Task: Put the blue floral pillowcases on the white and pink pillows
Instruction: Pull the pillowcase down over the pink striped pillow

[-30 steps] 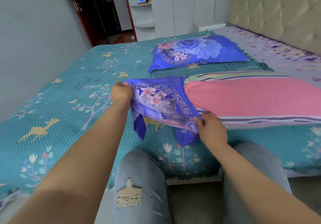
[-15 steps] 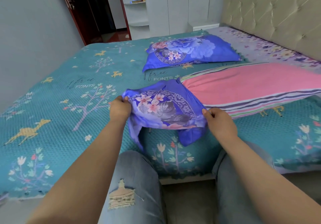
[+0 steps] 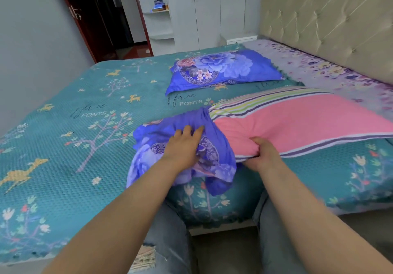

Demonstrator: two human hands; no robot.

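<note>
A pink pillow (image 3: 302, 122) with striped edges lies across the bed, its near-left end tucked into a bunched blue floral pillowcase (image 3: 214, 169). My left hand (image 3: 184, 144) lies on top of the pillowcase with fingers stretched forward, pressing the fabric. My right hand (image 3: 262, 152) grips the pillow's near corner at the pillowcase opening, fingers curled round it. A second pillow (image 3: 223, 68), fully inside a blue floral case, lies further back on the bed.
The bed carries a teal patterned cover (image 3: 70, 146); a purple floral sheet (image 3: 331, 71) shows near the padded beige headboard (image 3: 327, 20). A white cupboard (image 3: 202, 9) and a dark doorway (image 3: 100, 16) stand behind. My knees in jeans meet the bed's near edge.
Both hands have let go of the pillowcase's corners. The left hand now lies flat on the fabric, the right hand has taken the pillow's corner, and the case is bunched over the pillow's end.
</note>
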